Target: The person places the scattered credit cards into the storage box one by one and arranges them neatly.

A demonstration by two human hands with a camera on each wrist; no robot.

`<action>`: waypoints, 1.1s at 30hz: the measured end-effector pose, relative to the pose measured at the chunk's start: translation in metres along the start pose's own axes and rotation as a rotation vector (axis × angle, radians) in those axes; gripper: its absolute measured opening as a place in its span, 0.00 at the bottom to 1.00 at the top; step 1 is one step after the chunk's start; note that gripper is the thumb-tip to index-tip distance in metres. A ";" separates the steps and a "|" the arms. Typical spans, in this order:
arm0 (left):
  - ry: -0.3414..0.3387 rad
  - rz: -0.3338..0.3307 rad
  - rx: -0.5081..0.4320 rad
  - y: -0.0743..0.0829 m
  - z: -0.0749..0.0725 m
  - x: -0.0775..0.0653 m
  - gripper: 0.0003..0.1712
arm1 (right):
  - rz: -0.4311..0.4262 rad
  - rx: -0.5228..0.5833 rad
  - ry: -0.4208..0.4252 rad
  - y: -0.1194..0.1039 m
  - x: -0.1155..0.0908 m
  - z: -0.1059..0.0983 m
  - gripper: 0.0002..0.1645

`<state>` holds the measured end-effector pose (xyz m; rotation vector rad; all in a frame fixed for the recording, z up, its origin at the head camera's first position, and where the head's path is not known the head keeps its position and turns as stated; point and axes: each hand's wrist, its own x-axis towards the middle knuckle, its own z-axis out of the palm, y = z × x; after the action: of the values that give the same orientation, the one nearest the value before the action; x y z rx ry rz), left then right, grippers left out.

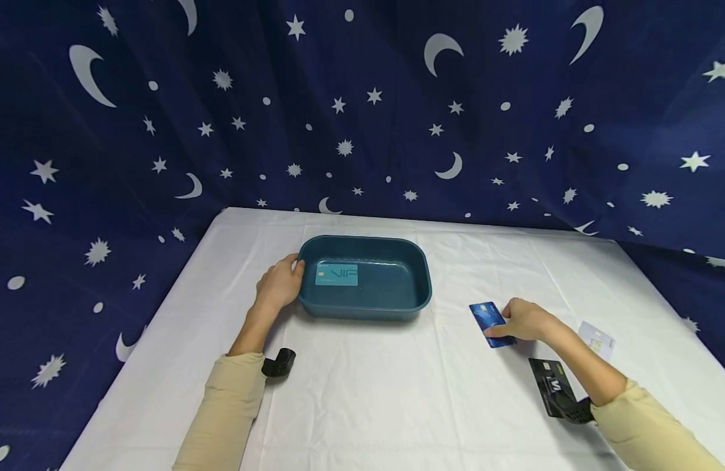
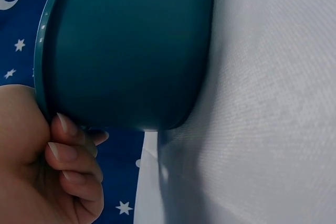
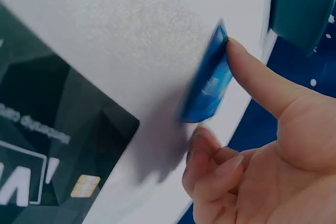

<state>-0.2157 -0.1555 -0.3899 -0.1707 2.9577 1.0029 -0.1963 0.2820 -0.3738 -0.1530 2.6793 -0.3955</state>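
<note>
We counted one basin (image 1: 362,311) and four cards. One teal card (image 1: 337,275) lay flat inside the basin, toward its 9 o'clock end. One blue card (image 1: 485,315) was outside the basin, at its 4 o'clock; the right hand (image 1: 526,320) pinched it between thumb and fingers. From the blue card, we located one black card (image 1: 549,376) between 4 and 5 o'clock — partly covered by a wrist camera (image 1: 574,411) in the head view — and one pale card (image 1: 595,337) at 3 o'clock.

We counted two hands, each with a beige sleeve behind the wrist. The left hand (image 1: 279,282) gripped the basin's rim at 9 o'clock, fingers curled.

We noted one table surface, covered by a white cloth (image 1: 362,392) with faint creases. A dark blue curtain (image 1: 392,59) — printed with pale moons, stars and dots — stood at 12 o'clock and continued along the table's 9 o'clock side.
</note>
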 end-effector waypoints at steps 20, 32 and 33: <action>0.009 0.008 0.020 0.003 0.001 -0.001 0.28 | -0.064 0.217 0.019 0.005 -0.001 0.010 0.36; 0.022 0.009 0.018 0.002 0.001 -0.002 0.27 | -0.136 0.404 0.202 -0.006 -0.004 0.001 0.19; 0.020 0.009 0.014 0.002 0.001 -0.002 0.27 | -0.138 0.408 0.220 -0.009 -0.004 0.001 0.18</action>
<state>-0.2135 -0.1533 -0.3899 -0.1683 2.9857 0.9867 -0.1918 0.2736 -0.3707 -0.1802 2.7377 -1.0451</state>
